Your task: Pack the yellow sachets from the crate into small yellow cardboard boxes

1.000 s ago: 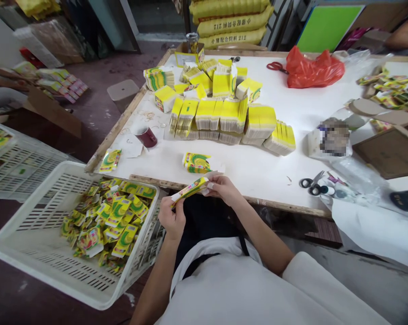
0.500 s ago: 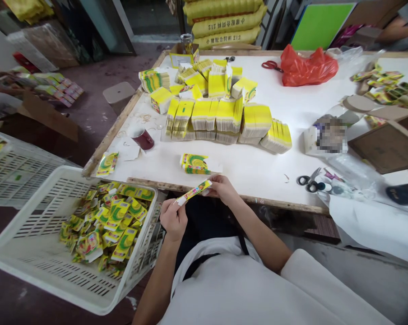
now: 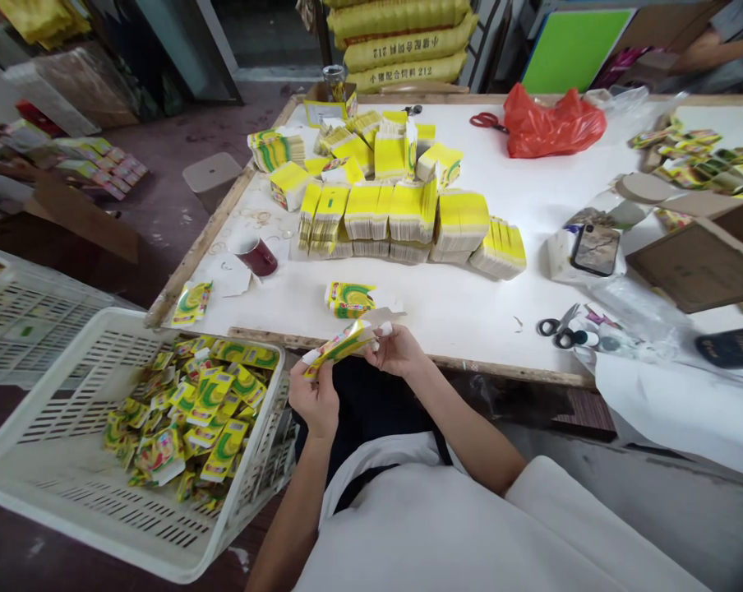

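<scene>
Between my hands, just over the table's front edge, is a small yellow-and-green carton [image 3: 342, 345] with white flaps standing out at its ends. My left hand [image 3: 315, 400] is closed on the carton's left end, thumb on the near side. The fingers of my right hand [image 3: 397, 349] pinch its right end near the flaps. A small stack of similar flat cartons [image 3: 349, 300] lies on the table just beyond. Below left, a white plastic crate [image 3: 76, 534] holds many yellow cartons [image 3: 214, 395].
Bundled yellow cartons [image 3: 408, 210] stand in rows mid-table. A maroon mug [image 3: 259, 256] and a single carton [image 3: 191, 302] are at left. Rightward lie scissors [image 3: 560, 323], a phone [image 3: 596, 249], a cardboard box [image 3: 685, 259] and a red bag [image 3: 550, 123]. A person's arm [image 3: 698, 56] shows at far right.
The carton in my hands has turned from a thin edge-on strip to showing a wider face, its right-end flaps now spread. My right fingers have shifted at that end. The view has moved slightly.
</scene>
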`<state>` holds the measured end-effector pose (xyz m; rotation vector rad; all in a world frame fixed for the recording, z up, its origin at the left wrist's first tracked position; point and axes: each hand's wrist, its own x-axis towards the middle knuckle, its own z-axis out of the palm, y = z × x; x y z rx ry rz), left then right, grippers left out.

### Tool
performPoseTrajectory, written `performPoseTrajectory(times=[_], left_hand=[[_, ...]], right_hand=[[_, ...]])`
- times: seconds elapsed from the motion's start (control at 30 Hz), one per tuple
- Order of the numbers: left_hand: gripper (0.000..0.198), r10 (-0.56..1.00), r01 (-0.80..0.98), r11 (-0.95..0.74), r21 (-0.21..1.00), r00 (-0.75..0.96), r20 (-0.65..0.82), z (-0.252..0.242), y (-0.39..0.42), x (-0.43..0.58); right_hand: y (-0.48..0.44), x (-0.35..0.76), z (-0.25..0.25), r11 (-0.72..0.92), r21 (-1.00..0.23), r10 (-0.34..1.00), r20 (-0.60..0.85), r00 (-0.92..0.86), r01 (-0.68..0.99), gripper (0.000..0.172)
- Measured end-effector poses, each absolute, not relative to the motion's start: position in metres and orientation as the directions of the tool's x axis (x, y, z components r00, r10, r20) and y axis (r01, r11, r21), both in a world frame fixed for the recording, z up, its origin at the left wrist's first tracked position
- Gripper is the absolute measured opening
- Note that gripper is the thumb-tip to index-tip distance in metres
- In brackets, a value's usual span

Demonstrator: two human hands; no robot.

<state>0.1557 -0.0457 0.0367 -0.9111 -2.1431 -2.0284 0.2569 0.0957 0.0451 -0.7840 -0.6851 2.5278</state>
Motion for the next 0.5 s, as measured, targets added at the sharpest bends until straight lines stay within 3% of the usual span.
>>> performPoseTrajectory(times=[0.1,0.27,0.37,0.5], left_hand=[[0.034,0.359,0.188,-0.102,0.977,-0.909,0.213,0.04,-0.038,0.16],[0.04,0.393,-0.158,-0.244,0.957,-0.918,-0.052,0.038,-0.027,0.158],[0.045,0.427,-0.271,-0.242,0.932,-0.892,-0.148,0.036,-0.025,0.156],[0.046,0.465,-0.298,-0.226,0.927,-0.87,-0.166,0.034,-0.025,0.158]], right_hand=[[0.091,0.257,0.049,-0.863,-0.459,0.419,-0.419,-0.805,-0.211,0.009],[0.082,0.26,0.052,-0.892,-0.405,0.372,-0.4,-0.838,-0.202,0.023],[0.084,0.266,0.053,-0.861,-0.449,0.423,-0.376,-0.824,-0.237,0.032],[0.09,0.27,0.054,-0.74,-0.62,0.538,-0.315,-0.782,-0.259,0.035]])
